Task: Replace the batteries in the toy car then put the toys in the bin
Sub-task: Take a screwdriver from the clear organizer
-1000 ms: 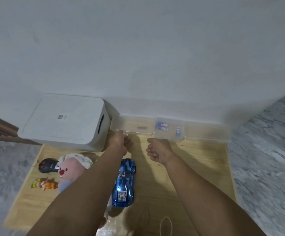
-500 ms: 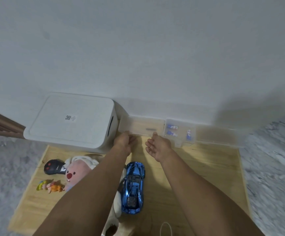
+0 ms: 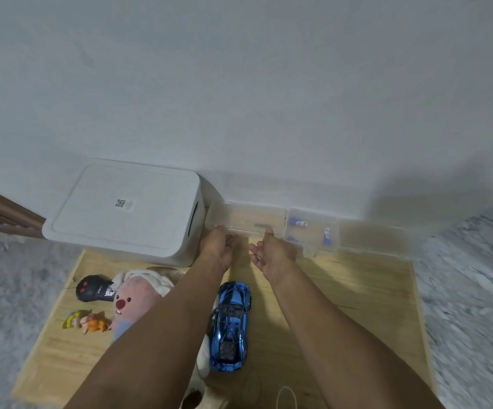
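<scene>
A black remote, a small figurine and a pink plush lie left on the wooden board, before the lidded white bin. The left hand grips the clear box's near edge; the right hand, fingers loose, touches it. The glossy blue toy car lies between the forearms. Batteries sit in a clear tray at the right.

Left hand fingertips hidden behind clear box rim; plush partly under left forearm.
</scene>
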Motion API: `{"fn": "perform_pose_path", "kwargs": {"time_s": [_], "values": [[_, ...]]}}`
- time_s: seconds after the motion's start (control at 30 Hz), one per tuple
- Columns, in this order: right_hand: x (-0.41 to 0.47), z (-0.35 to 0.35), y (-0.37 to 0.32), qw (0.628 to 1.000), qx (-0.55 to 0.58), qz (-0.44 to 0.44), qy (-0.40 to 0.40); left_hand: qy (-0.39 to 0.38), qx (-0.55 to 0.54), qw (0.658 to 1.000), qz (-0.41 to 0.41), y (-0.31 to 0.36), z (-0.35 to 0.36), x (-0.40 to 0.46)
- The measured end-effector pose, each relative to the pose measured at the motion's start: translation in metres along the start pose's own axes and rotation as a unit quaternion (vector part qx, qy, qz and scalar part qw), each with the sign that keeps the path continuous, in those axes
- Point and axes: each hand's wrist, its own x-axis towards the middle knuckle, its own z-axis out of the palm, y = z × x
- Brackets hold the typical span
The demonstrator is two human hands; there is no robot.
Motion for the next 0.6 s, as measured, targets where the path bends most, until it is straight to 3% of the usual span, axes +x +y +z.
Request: {"fn": "perform_pose_path", "kwargs": {"time_s": [0.2, 0.4, 0.53, 0.6], "values": [[-0.006, -0.001, -0.007, 1.0, -0.004, -0.022, -0.001, 0.002, -0.02, 0.999, -0.025, 0.006, 0.004, -0.004], [-0.01, -0.004, -0.012, 0.998, 0.006, -0.056, 0.002, 0.059, 0.115, 0.992, -0.015, 0.012, 0.003, -0.007], [-0.014, -0.003, -0.009, 0.996, 0.027, -0.079, -0.012, 0.126, 0.25, 0.951, 0.133, 0.009, 0.004, -0.021], [-0.017, -0.002, -0.009, 0.992, 0.036, -0.118, -0.016, 0.111, 0.37, 0.88, 0.275, 0.002, 0.001, -0.029]]}}
